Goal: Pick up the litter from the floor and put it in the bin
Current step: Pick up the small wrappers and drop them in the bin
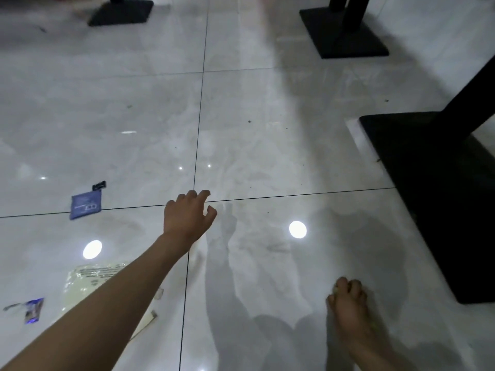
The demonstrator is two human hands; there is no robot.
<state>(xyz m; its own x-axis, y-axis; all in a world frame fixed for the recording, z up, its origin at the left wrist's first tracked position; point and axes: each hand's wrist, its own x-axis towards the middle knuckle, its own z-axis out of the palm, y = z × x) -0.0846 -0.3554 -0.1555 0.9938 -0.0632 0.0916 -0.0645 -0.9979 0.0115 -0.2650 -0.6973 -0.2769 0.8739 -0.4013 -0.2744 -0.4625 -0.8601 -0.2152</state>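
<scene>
Head view: left hand (187, 214) reaches forward over the floor (267, 156) with fingers loosely spread and nothing in it, probably between targets, while the right hand (347, 306) hangs low, curled narrow around something pale I cannot identify. Litter lies left of the outstretched arm: a blue packet (85, 204) with a small black scrap (99, 185) just beside it, a large pale wrapper (88, 285) partly under the arm, a small blue-and-white wrapper (33, 310) near the edge. Glossy grey tiles, dark grout, ceiling-light glare, crumbs; black table bases (345, 33) stand far and right; no bin visible.
</scene>
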